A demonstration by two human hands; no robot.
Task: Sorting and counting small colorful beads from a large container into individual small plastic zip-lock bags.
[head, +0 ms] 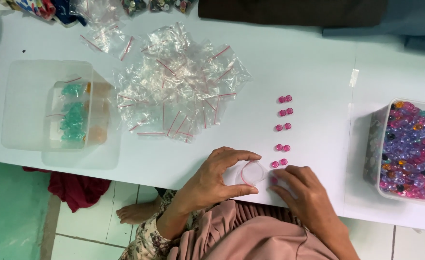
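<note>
From left to right on the white table (280,58): a clear lidded box (53,108) of teal beads; a heap of small empty zip bags (179,86); the left hand (219,175) holding a small clear bag (252,173) open at the table's near edge; pink beads (283,127) paired in a column; the right hand (301,190), fingers pinched at the bag's mouth; a tub of mixed beads (410,149).

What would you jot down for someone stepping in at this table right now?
Left hand holds a small clear bag open at the table edge.
Right hand pinches a pink bead at the bag's mouth.
Five pairs of pink beads lie in a column above, not yet bagged.
Empty bags are piled at centre; mixed beads fill the tub on the right; the left box holds filled bags.
</note>
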